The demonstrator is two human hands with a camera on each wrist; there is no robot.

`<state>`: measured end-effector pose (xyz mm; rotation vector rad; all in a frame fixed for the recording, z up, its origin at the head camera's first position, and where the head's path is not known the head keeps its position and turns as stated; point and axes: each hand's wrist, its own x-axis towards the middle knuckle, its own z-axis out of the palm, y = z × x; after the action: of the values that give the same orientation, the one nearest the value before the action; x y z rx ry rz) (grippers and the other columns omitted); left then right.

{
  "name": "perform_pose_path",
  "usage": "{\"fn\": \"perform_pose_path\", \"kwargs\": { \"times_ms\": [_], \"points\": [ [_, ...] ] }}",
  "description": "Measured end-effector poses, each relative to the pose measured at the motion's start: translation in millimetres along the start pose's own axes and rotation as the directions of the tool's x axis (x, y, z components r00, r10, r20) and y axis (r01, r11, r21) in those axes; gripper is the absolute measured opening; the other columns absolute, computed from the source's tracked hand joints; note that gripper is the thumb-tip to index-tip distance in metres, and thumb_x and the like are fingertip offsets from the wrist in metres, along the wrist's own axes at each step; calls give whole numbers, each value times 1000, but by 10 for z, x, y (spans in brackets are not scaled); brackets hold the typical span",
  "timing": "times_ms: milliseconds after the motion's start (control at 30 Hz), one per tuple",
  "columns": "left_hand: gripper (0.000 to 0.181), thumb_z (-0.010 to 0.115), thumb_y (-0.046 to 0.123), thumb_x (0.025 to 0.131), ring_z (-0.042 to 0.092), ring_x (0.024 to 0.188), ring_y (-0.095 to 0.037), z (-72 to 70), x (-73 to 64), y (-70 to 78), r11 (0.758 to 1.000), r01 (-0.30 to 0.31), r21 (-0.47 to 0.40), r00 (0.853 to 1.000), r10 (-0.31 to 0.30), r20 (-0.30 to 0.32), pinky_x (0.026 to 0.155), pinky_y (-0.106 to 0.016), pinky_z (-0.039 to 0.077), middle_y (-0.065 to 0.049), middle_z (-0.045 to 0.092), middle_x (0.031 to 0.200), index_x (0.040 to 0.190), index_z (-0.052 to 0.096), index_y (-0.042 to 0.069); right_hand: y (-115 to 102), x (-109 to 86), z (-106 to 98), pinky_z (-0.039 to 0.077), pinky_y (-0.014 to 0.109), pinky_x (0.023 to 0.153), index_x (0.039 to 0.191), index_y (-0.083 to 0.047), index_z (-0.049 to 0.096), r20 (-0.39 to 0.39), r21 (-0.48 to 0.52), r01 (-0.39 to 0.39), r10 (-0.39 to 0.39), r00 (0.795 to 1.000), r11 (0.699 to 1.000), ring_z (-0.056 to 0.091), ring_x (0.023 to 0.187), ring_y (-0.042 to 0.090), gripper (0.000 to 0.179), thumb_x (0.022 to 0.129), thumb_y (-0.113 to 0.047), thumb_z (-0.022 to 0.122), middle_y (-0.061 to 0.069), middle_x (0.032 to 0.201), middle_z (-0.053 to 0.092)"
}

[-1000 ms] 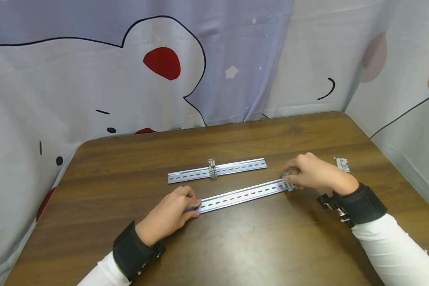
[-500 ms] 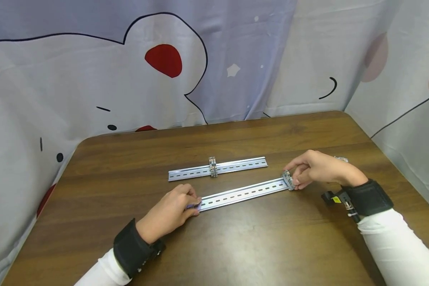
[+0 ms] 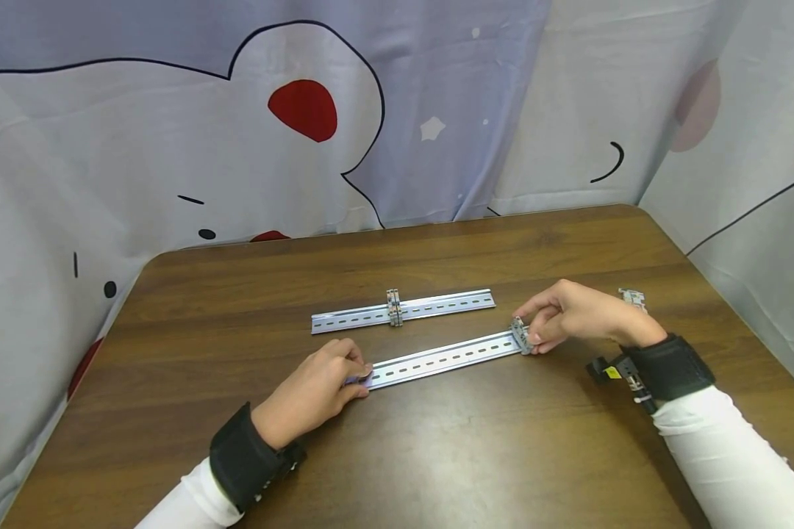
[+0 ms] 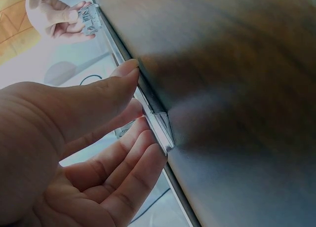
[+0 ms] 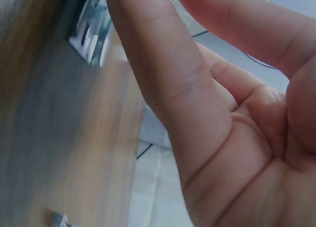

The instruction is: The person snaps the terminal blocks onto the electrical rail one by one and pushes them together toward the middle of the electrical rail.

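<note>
A slotted metal DIN rail lies slantwise on the table. My left hand pinches its left end; in the left wrist view the thumb is on one edge of the rail and the fingers are on the other. At the rail's right end, a grey terminal block sits across it. My right hand pinches that block between thumb and fingers, with a short piece of rail showing just beyond it. The right wrist view catches the rail's end beside the fingers; the block is mostly hidden there.
Behind lies a second, shorter-looking DIN rail with terminal blocks clipped near its middle. Another grey terminal block lies to the right, behind my right wrist. A patterned curtain hangs along the wooden table's back edge.
My right hand has moved from the rail's very end a little to the left, and the terminal block has shifted along the rail with it. My left hand keeps its grip in place.
</note>
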<state>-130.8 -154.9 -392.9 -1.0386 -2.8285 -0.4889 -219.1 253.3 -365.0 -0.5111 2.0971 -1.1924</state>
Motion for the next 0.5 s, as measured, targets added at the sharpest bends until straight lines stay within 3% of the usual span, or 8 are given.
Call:
{"fn": "perform_pose_path", "kwargs": {
  "times_ms": [500],
  "points": [
    [29,81,19,81,54,85,-15,-4,-5,8,1000,9,5,1000,-9,8,72,-28,49,1,58,92,105,76,6,-87,143,259,56,38,78,133,15,48,9,45,71,-71,997,996,71,87,31,48,90,0,65,22,94,70]
  ]
}}
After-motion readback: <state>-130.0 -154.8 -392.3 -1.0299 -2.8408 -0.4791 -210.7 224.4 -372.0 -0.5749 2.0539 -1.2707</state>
